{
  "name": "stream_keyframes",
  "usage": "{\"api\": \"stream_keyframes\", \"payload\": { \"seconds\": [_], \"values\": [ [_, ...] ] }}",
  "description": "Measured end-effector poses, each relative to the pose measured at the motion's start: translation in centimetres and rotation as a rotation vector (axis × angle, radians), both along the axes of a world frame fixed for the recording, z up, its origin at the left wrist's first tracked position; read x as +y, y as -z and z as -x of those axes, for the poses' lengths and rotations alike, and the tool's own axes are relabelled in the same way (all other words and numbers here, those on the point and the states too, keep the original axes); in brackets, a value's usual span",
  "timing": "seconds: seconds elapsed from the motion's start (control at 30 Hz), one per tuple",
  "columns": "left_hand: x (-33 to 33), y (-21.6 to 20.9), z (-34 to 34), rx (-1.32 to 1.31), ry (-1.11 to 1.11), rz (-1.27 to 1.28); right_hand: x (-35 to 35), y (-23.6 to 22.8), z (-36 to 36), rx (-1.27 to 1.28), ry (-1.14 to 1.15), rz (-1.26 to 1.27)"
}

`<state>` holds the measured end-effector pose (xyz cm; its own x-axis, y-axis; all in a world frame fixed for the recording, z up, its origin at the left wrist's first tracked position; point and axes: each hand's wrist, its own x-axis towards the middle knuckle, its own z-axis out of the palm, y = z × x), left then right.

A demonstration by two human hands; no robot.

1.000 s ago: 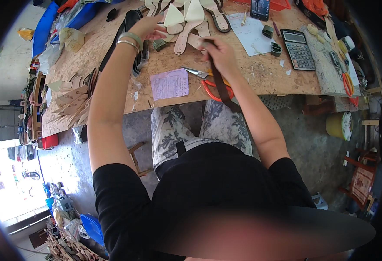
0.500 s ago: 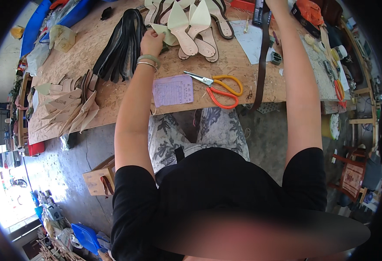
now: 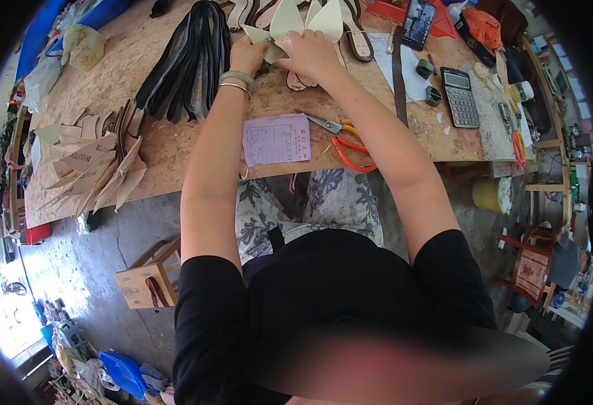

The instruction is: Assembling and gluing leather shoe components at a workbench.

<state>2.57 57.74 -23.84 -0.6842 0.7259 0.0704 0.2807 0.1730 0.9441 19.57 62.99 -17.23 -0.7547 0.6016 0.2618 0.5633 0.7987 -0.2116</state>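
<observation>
Two-handed at twelve o'clock; with left hand [image 3: 245, 58], pinches pale pointed piece [image 3: 275, 57], lying at three o'clock from that grip and nine from right hand [image 3: 311, 55]; with the latter, curves over pale sole pieces [image 3: 298, 82], cannot tell whether closed on anything; around both, has black straps [image 3: 187, 61] at nine o'clock, brown strap [image 3: 398, 77] at three, scissors [image 3: 335, 127] at five, purple slip [image 3: 276, 140] at six.

Grey concrete floor [image 3: 97, 266] around a plywood worktable [image 3: 124, 71]
Daylight from a bright opening [image 3: 1, 310] off the worktable's left glares on the floor; a wooden stool [image 3: 138, 289] stands before its near edge, a patterned-seat wooden chair [image 3: 532, 271] beyond its right end
</observation>
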Motion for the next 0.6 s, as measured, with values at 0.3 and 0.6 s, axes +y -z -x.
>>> {"api": "stream_keyframes", "payload": {
  "seconds": [0.3, 0.6],
  "values": [
    [-0.2, -0.1, -1.0, 0.071, -0.042, -0.049, 3.6, -1.8, 0.2, 0.094, 0.004, 0.574],
    [-0.1, 0.0, -1.0, 0.128, -0.083, 0.067, 7.7, -7.0, 2.3, -0.124, -0.193, 0.782]
  ]
}}
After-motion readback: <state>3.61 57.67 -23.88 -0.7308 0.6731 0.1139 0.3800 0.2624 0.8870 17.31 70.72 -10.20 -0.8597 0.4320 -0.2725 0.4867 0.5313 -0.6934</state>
